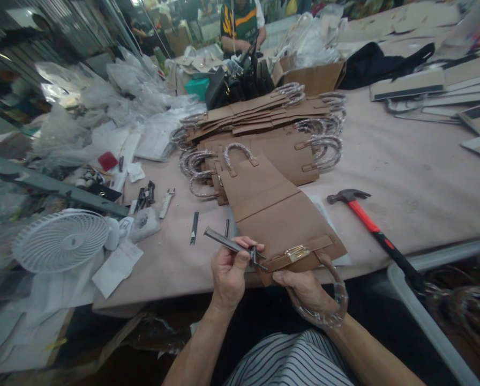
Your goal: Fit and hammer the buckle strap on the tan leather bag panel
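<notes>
Brown bag panel (pixel 276 214) overhanging table edge (pixel 175 284), both hands (pixel 229 271) gripping.

Soft, even light is falling from overhead across the table (pixel 404 171), leaving only faint shadows, while the space below its near edge is sinking into deep dark. The wide lens is bending and smearing the edges, so the white fan (pixel 61 240) and the plastic bags (pixel 115 91) at left are blurring. Plastic wrap on the handles (pixel 324 145) is catching small glints; the centre is staying fairly sharp.
</notes>
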`<state>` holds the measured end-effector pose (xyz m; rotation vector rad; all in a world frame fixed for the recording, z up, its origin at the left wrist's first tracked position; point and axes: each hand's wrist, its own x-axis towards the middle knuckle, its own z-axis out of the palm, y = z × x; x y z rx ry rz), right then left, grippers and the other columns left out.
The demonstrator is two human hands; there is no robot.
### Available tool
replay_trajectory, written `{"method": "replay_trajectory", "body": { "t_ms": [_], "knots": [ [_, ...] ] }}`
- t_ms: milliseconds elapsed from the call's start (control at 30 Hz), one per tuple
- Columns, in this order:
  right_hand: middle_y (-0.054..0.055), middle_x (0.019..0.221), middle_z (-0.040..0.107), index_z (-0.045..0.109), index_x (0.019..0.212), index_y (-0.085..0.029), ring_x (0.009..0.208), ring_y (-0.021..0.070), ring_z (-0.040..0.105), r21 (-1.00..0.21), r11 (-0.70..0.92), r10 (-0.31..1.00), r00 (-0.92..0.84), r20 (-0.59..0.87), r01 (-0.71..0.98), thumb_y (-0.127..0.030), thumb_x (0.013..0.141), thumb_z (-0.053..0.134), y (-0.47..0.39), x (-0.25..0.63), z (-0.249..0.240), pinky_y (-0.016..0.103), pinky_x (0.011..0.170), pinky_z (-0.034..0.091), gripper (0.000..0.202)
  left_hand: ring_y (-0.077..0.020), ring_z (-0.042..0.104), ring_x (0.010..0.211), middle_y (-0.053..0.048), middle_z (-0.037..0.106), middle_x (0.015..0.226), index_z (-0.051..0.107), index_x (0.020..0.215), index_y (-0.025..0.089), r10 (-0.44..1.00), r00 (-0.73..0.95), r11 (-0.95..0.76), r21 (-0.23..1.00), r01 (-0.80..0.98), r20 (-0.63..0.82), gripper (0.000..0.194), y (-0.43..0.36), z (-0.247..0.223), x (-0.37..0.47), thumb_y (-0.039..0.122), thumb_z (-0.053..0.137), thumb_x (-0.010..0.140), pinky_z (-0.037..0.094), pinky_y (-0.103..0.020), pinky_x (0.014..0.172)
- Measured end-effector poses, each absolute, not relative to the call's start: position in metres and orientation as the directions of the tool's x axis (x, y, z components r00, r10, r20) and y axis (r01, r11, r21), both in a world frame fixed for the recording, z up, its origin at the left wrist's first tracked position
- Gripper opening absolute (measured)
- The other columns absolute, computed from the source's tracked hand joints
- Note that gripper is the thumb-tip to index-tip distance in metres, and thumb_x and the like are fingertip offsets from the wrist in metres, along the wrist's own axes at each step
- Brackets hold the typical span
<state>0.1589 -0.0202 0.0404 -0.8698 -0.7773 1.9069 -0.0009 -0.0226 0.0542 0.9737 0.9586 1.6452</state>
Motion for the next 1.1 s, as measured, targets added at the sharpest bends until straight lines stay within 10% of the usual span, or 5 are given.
{"method": "replay_trajectory", "body": {
  "t_ms": [700, 933, 1100],
  "knots": [
    [0.003, 0.106, 0.075, 0.077, 0.097, -0.027, 0.105, 0.0289, 0.065, -0.844, -0.348, 0.906, -0.379, -0.191, -0.408, -0.031, 0.066, 0.081, 0.013, 0.143, 0.057, 0.045, 0.103, 0.047, 0.031, -0.0223, 0.075, 0.088, -0.007, 0.069, 0.097, 0.065, 0.094, 0.017, 0.941, -0.215, -0.278, 0.959, -0.051, 0.262, 0.018, 0.001, 0.073, -0.011, 0.034, 0.071, 0.09, 0.06, -0.032, 0.08],
    [-0.001, 0.072, 0.069, 0.073, 0.088, -0.025, 0.058, 0.0163, 0.054, -0.869, -0.348, 0.877, -0.449, -0.17, -0.35, -0.025, 0.066, 0.078, 0.038, 0.142, 0.064, 0.03, 0.053, 0.048, 0.023, -0.0201, 0.075, 0.082, -0.006, 0.07, 0.092, 0.066, 0.094, 0.017, 0.953, -0.188, -0.241, 0.97, 0.007, 0.238, 0.021, 0.034, 0.063, -0.017, 0.037, 0.071, 0.09, 0.059, -0.029, 0.078],
    [-0.001, 0.054, 0.058, 0.065, 0.063, -0.022, 0.048, 0.0139, 0.05, -0.891, -0.392, 0.85, -0.46, -0.256, -0.229, -0.035, 0.074, 0.074, 0.032, 0.151, 0.045, 0.028, 0.046, 0.04, 0.019, -0.0196, 0.075, 0.084, -0.006, 0.068, 0.095, 0.065, 0.096, 0.017, 0.964, -0.171, -0.21, 0.977, -0.02, 0.204, 0.022, 0.03, 0.041, -0.011, 0.038, 0.07, 0.092, 0.059, -0.029, 0.078]
  ]
}}
